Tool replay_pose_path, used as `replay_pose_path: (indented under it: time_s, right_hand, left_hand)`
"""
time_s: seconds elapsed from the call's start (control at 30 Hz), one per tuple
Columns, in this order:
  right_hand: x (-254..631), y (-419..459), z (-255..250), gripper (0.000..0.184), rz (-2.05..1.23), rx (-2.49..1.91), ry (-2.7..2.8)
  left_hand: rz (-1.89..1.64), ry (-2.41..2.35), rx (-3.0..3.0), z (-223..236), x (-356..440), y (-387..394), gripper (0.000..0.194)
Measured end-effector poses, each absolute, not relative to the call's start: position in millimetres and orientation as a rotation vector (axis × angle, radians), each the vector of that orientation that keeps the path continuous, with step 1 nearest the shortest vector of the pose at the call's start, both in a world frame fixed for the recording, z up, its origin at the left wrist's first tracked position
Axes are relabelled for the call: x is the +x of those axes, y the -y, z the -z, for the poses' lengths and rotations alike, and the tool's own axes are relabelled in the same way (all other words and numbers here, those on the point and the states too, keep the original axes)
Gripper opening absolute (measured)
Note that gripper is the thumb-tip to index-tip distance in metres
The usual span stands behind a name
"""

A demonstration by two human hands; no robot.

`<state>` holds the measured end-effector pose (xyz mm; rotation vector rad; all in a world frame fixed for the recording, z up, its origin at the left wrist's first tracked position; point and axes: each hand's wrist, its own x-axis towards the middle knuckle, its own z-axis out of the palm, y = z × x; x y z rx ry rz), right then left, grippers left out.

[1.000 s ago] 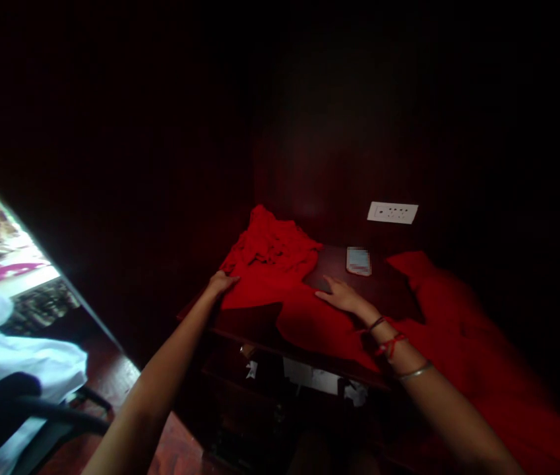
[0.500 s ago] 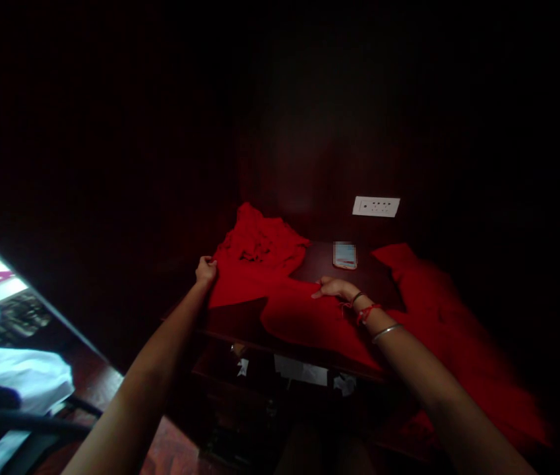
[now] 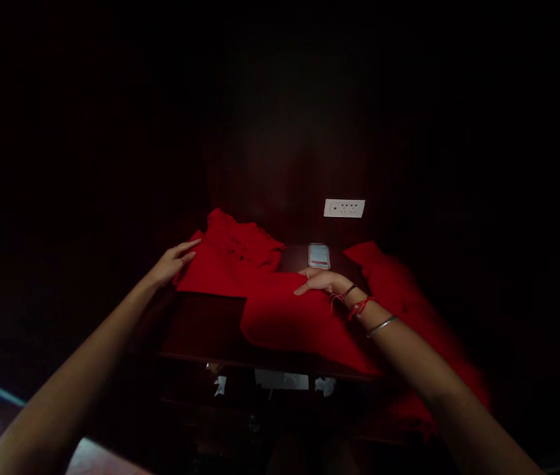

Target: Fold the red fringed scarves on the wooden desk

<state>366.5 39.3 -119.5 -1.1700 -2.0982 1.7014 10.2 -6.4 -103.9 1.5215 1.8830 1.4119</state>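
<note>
A piece of red cloth (image 3: 280, 313) lies over the front part of a dark table (image 3: 205, 326). Thumb and fingers of my right hand (image 3: 322, 280) close on its upper edge; bracelets circle that wrist. At the cloth's left end my left hand (image 3: 171, 264) has its fingers stretched out and apart, the tips at the fabric's edge. Behind it, a crumpled heap of red fabric (image 3: 245, 241) sits at the back left. More red fabric (image 3: 403, 297) spreads along the right side, partly lost in shadow.
A phone (image 3: 318, 256) with a lit screen rests on the table behind my right hand. On the dark wall above is a white socket panel (image 3: 344, 208). Pale papers (image 3: 282, 380) show under the tabletop. The surroundings are very dark.
My left hand has loosened from a closed grip at the cloth's left edge, and its fingers now extend. My right hand stays on the cloth. The view has turned, shifting the scene leftward.
</note>
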Motion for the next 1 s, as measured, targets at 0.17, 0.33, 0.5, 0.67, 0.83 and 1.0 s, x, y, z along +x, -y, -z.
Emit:
replay_pose_path:
  time_s: [0.17,0.33,0.5,0.67,0.83,1.0]
  right_hand:
    - [432.3,-9.9,59.4,0.040,-1.369,-1.048,1.885]
    - [513.5,35.6,34.6,0.034,-0.968,-1.242,1.506]
    - [563.6,56.7,59.1,0.030,-0.733,-1.382,1.254]
    - [594.9,35.5,92.3,0.024,-0.589,-1.632,1.207]
    - [610.2,16.3,123.9,0.028,-0.639,-1.729,1.170]
    - [614.3,14.0,134.5,0.032,-0.684,-1.772,1.067]
  left_hand:
    - [-1.292,-1.390,1.850,26.7,54.5,-43.6,0.055]
    - [-1.234,-1.077,2.115,-6.5,161.4,-126.7,0.055]
    - [-0.999,-0.885,2.339,38.0,304.1,-206.5,0.056]
    - [-0.930,-0.757,2.429,114.7,401.0,-270.7,0.051]
    - [-0.876,-0.710,2.446,167.7,437.7,-311.3,0.049]
    - [-0.898,-0.727,2.411,188.6,450.6,-322.6,0.048]
